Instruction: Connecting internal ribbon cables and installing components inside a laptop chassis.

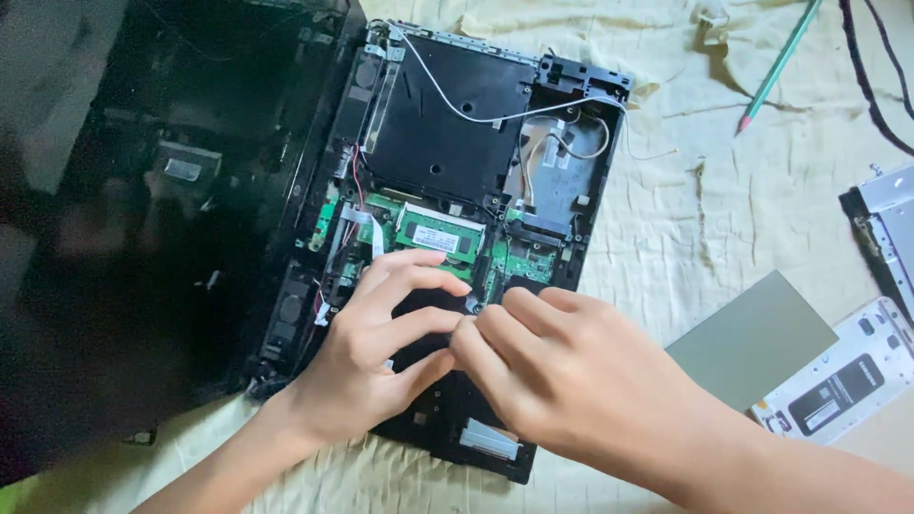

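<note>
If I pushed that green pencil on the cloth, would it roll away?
Probably only a little: the green pencil is slim and round-looking, but the wrinkled cream cloth should slow it. It looks stiff and light, and its sharpened tip might snap if dropped.

Black laptop chassis [447, 143], green memory module [440, 234], pale yellow cloth [752, 209], teal pencil [779, 65].
</note>
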